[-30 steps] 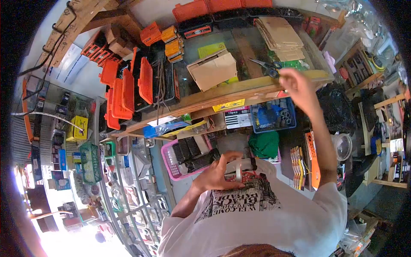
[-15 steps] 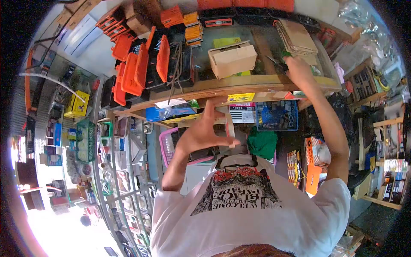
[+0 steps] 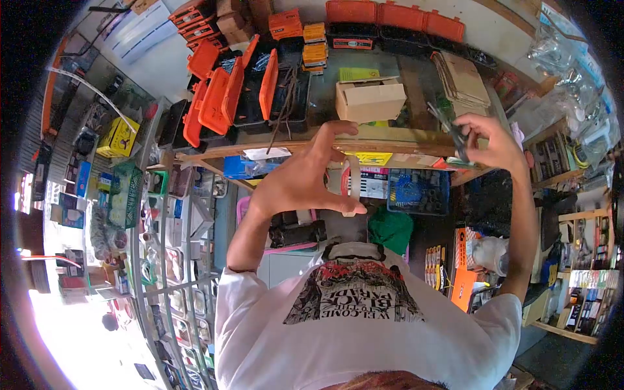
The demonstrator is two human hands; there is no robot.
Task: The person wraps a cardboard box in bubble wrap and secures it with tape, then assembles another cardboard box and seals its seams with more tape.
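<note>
My left hand is raised in front of the shelf edge, thumb and fingers curved around a roll of tape that looks pale with a reddish inner band. On the other side, my right hand grips a pair of dark-handled scissors whose blades point up and away over the counter. An open cardboard box stands on the wooden-edged counter beyond and between the hands. Flat brown cardboard pieces lie just beyond the scissors.
Orange-lidded black cases stand open at the counter's left, with thin rods beside them. Beneath the counter are a blue basket and a green bag. Metal racks fill the left side; wooden shelves are at right.
My right hand has lifted off the counter towards me with the scissors, which now show clearly. My left hand has turned slightly, so the tape roll shows more. The view has shifted.
</note>
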